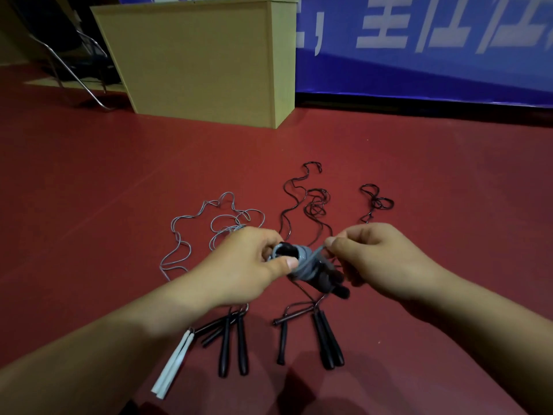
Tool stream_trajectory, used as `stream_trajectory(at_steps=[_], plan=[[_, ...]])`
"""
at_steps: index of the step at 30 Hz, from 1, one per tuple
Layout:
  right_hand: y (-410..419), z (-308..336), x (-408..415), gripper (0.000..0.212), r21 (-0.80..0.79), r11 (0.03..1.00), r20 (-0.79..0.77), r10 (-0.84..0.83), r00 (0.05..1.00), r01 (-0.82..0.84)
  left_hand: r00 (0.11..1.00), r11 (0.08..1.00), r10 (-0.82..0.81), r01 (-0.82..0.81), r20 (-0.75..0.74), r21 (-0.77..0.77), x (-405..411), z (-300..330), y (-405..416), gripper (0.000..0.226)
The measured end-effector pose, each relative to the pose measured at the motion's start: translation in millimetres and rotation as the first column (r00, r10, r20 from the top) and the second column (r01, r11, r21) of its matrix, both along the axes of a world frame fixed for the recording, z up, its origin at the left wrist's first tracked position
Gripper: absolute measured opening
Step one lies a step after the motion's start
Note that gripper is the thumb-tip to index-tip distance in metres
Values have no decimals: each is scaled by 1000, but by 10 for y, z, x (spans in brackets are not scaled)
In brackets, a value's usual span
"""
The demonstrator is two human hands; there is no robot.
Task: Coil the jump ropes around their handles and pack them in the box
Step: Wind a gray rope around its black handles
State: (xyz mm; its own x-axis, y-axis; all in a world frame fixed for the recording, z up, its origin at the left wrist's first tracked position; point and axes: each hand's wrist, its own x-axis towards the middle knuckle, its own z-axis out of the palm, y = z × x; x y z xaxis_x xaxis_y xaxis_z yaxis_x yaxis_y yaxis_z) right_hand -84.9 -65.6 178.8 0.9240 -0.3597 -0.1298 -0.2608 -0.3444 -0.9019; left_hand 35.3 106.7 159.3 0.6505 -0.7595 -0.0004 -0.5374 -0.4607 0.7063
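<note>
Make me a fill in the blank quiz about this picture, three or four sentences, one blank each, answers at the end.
1. The left hand grips black handles partly wrapped in a ____ cord.
2. The right hand ____ the loose end of that cord.
3. The pair of white handles lies on the ____ floor.
4. The tan wooden box stands ____ the thin black ropes on the floor.

Answers: grey; pinches; red; beyond
</note>
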Motion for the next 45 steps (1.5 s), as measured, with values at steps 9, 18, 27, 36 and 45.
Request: stream_trajectory(at_steps=[9,18,27,36,45], plan=[[57,-64,16,37,108,993,79,33,996,-42,965,969,-190,154,-182,-196,-64,50,23,12],[88,-6,92,31,256,951,238,-234,943,171,778,816,150,-447,-610,-368,-218,199,-81,16],[272,-190,100,20,-2,974,237,-219,946,226,753,941,-69,-169,-655,-293,-403,195,-55,51],[415,-97,-2,11,82,993,200,71,977,-89,746,910,126,-349,-654,-223,-250,36,-73,110],[209,105,-4,13,366,915,84,149,985,-169,640,850,23,-417,-768,-322,-314,289,42,61]])
